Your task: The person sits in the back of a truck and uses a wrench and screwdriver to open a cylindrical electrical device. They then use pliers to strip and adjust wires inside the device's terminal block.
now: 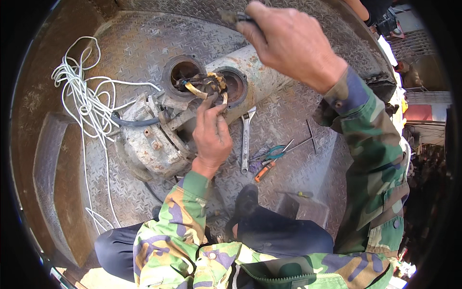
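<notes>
A large rusty pump or motor body [245, 62] lies on its side, with two round openings in its upper side. Out of the right-hand opening [236, 86] comes a bundle of dark wires [211, 83] with yellowish sleeved ends. The fingers of my left hand [212, 137] are closed on one yellowish wire end [224, 98] at the near side of the bundle. Up at the far edge, well away from the wires, my right hand [293, 43] is raised with its thumb and fingers pressed round a small dark object [233, 17]. Blur hides its kind.
White rope or cable [86, 98] lies tangled at the left. Right of the pump are an adjustable wrench [246, 139], teal-handled pliers [275, 152], an orange-handled screwdriver [265, 171] and a T-shaped rod [312, 135] on tread plate. A rusty wall [29, 96] curves round.
</notes>
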Motion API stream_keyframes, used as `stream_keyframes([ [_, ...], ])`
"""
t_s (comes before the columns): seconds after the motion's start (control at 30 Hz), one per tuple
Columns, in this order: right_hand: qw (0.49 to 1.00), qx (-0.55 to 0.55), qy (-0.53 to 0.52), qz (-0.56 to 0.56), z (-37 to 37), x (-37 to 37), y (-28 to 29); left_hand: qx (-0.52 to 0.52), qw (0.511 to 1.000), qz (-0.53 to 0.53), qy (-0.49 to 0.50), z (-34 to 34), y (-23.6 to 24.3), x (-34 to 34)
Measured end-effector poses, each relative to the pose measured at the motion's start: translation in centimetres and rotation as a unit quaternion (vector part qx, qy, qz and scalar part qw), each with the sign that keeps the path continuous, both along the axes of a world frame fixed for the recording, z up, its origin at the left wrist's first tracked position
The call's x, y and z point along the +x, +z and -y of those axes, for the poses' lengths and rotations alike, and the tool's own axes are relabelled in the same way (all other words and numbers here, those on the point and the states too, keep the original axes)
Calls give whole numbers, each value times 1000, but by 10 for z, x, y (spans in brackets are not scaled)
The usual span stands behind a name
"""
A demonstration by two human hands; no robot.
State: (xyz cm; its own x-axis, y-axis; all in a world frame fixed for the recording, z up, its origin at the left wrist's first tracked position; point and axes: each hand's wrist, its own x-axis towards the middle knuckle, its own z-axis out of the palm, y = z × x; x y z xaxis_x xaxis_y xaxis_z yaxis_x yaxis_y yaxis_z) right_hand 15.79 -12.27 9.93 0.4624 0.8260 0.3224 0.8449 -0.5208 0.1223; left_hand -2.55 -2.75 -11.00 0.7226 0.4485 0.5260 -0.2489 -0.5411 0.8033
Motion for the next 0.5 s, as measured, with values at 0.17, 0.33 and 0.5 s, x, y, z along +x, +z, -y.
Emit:
stream_keyframes([
  [0.17,993,-39,69,-90,1,-23,42,-27,999,-29,-25,2,8,-3],
  [0.33,966,-36,-85,-240,70,-43,-46,-26,998,-34,-40,12,9,0],
  [0.5,960,-43,-47,-272,71,-52,-84,-10,999,-22,-28,10,7,1],
])
